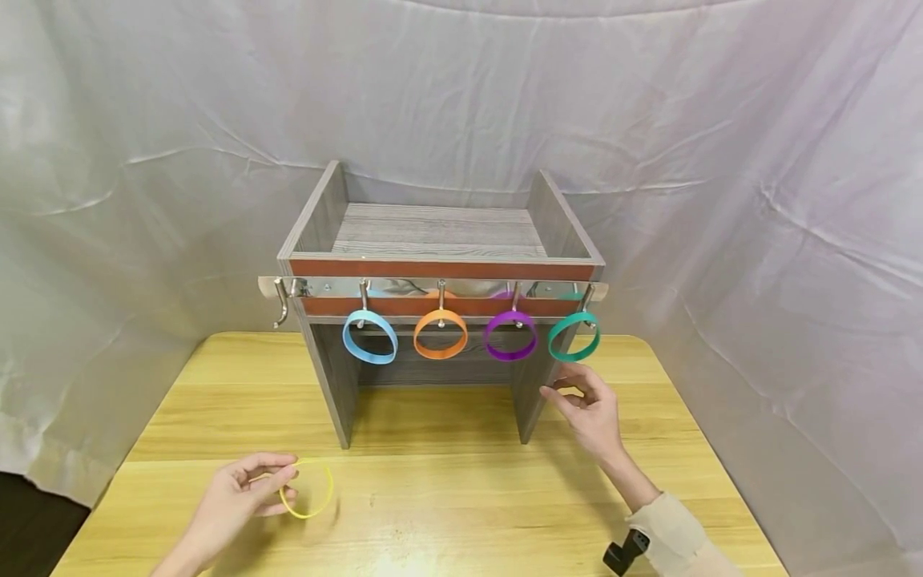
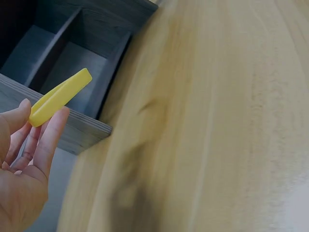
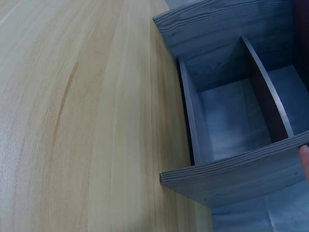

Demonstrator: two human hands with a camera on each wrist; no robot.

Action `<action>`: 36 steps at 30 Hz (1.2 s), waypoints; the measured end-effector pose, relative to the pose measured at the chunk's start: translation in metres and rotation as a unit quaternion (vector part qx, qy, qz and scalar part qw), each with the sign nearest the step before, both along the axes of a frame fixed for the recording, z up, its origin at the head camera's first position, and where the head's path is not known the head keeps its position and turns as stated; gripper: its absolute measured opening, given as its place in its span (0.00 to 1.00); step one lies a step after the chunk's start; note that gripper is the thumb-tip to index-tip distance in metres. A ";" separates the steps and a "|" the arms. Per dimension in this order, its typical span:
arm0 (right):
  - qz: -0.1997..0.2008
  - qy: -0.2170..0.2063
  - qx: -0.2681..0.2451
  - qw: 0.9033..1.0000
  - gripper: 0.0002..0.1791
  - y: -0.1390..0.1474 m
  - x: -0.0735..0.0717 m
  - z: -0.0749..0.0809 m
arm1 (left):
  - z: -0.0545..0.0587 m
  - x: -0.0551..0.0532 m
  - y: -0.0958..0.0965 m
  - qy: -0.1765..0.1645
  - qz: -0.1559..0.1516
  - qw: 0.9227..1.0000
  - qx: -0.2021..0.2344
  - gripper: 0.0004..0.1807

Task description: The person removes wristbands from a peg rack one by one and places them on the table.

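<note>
Fingers of the left hand (image 1: 234,497), at the lower left of the head view, are curled around one side of a yellow ring (image 1: 308,489), which is pinched between thumb and fingertips just above the counter (image 1: 461,513). In the left wrist view the ring (image 2: 60,96) is seen edge-on as a thin flat band, so it is judged light, springy and easily squashed; a gentle pinch on its rim, leaving the loop open, seems the best hold.

At the right of centre, the right hand (image 1: 587,413) is held loosely open with nothing in it, just below a green ring (image 1: 574,336) hung on the rightmost hook. Blue (image 1: 370,336), orange (image 1: 441,334) and purple (image 1: 510,335) rings are hung beside it on the rail of a grey wooden shelf (image 1: 440,232). One bare hook (image 1: 281,303) is seen at the rail's left end, beyond the shelf's side panel. Open counter is left in front of the shelf, and the counter's front edge lies close to both wrists.
</note>
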State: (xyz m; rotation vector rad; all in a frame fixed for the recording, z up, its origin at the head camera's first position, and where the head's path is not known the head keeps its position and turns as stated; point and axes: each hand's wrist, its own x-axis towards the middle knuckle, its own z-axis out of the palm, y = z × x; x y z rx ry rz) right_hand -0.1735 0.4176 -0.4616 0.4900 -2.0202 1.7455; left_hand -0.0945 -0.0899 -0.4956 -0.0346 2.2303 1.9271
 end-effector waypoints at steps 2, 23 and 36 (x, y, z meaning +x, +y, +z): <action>0.002 0.004 -0.001 1.000 0.21 0.000 0.000 0.000 | -0.005 0.000 0.000 -0.009 -0.007 1.000 -0.004 0.19; 0.008 0.030 -0.021 0.999 0.22 0.000 -0.001 -0.004 | -0.044 0.001 0.006 -0.079 -0.058 0.995 0.026 0.25; 0.011 0.021 -0.007 1.000 0.21 0.001 -0.002 -0.003 | -0.052 -0.004 0.005 -0.092 -0.053 0.994 0.017 0.27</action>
